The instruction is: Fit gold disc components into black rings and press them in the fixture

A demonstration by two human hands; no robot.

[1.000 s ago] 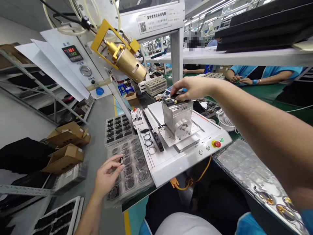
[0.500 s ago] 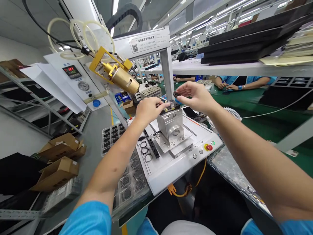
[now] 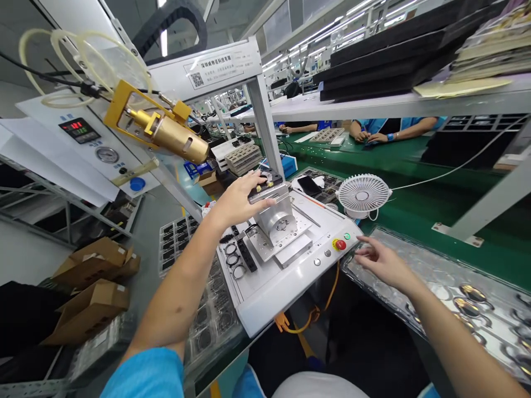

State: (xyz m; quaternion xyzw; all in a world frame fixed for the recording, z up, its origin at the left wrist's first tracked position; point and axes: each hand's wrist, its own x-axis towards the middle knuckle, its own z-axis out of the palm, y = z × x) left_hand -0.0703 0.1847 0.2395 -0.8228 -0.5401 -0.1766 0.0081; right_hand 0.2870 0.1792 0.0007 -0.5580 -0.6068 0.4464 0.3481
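My left hand (image 3: pixel 240 200) lies against the metal fixture block (image 3: pixel 277 213), fingers spread over its dark top, with nothing visibly held. My right hand (image 3: pixel 379 262) is just right of the machine's front panel, near the green-ringed button (image 3: pixel 347 236) and the red emergency button (image 3: pixel 341 245). Its fingers are apart and partly curled, with nothing seen in them. Several black rings (image 3: pixel 232 260) rest on the white machine base (image 3: pixel 265 304) beside a black strip (image 3: pixel 246 255). The gold cylinder (image 3: pixel 180 141) hangs tilted at the upper left of the block.
A white fan (image 3: pixel 362 194) stands behind my right hand. A clear tray (image 3: pixel 435 282) with shiny ring parts is at the right. Trays of dark parts (image 3: pixel 176 237) lie on the left. A person's hands (image 3: pixel 375 137) rest across the green table. Cardboard boxes (image 3: pixel 99 301) are at far left.
My right hand has moved down and right from above the fixture to beside the front buttons; the small dark piece at its fingers is no longer seen. My left hand has spread over the fixture. The view has shifted.
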